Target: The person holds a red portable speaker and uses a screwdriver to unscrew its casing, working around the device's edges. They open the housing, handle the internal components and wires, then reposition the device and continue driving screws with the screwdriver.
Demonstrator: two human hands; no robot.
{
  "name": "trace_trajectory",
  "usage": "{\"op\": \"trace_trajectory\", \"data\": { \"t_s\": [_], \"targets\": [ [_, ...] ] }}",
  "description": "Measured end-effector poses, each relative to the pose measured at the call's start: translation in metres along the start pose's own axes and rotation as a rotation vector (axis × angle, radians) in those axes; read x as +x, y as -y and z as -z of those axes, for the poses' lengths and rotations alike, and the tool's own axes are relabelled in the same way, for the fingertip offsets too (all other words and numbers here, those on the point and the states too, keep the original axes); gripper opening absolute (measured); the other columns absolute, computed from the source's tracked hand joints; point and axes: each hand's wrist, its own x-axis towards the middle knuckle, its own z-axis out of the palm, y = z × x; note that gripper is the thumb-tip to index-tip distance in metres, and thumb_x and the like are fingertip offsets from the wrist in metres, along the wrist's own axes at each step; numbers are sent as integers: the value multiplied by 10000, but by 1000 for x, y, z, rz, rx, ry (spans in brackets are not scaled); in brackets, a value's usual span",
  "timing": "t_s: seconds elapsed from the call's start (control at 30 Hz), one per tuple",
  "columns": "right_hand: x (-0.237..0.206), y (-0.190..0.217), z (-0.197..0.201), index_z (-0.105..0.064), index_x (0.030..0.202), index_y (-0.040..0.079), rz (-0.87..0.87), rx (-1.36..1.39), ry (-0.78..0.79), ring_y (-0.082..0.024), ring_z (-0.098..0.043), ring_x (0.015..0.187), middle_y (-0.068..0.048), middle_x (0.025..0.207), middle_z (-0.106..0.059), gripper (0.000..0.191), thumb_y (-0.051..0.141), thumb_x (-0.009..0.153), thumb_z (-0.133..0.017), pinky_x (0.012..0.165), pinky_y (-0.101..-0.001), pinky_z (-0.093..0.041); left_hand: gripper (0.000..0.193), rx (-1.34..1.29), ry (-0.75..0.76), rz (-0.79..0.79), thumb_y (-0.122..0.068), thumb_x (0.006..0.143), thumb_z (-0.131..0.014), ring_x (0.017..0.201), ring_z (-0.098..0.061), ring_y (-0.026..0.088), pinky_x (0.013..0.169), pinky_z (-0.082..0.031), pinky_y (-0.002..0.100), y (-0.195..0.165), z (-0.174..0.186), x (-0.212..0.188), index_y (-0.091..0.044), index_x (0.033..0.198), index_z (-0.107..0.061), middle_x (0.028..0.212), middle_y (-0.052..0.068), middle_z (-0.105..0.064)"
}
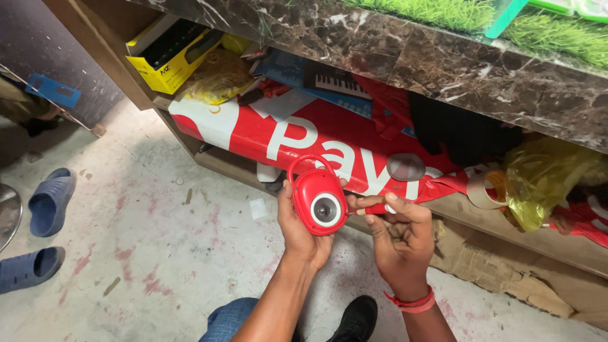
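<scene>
My left hand (303,233) grips a small red rounded gadget (318,201) with a round grey lens or speaker in its face and a red loop handle on top. My right hand (399,237) is beside it, index finger and thumb touching the gadget's right edge. A thin clear round film or lens cover (405,166) stands above my right fingers, apparently pinched by them. A red band circles my right wrist. Both hands are in front of a low shelf under a marble counter.
The shelf holds a red and white banner (278,130), a yellow box (166,54), a toy keyboard (335,81), yellow plastic bags (544,177) and a tape roll (486,189). Torn cardboard (494,266) lies below. Two blue slippers (47,202) sit on the stained floor at left.
</scene>
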Motion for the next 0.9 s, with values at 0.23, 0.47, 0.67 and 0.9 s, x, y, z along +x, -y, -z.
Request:
{"op": "trace_trajectory", "data": {
  "t_s": [0.23,0.47,0.67,0.9],
  "targets": [
    [-3,-2,-6,-456,1353,39,151,-315,-110,-249,-678,1088,-173,1197,-629,594,-89,870,-777,986,-316,-582,813,20,32,-8,-661,1001,-265,861,-723,318,766,-607,462,1,-3,-2,30,1260,-608,1054,198,-715],
    [-2,2,-7,-482,1379,8,48,-229,-85,-253,-728,1089,-176,1175,-672,512,-156,935,-678,964,-358,-651,781,27,46,-41,-637,1018,-265,865,-718,319,772,-603,459,0,-3,-1,19,1272,-604,1056,195,-711],
    [0,5,-11,-448,1382,44,158,-287,-73,-228,-693,1108,-162,1190,-649,586,-107,898,-739,980,-342,-594,806,22,19,-11,-650,1002,-261,867,-722,316,797,-614,469,0,-3,-1,30,1263,-605,1049,195,-717],
    [-2,2,-8,-496,1373,42,117,-346,-132,-221,-675,1086,-177,1256,-559,566,-156,895,-724,906,-303,-615,791,27,42,-17,-646,1007,-290,875,-720,326,788,-605,467,1,-1,-1,24,1280,-608,1058,203,-715]
  ]
}}
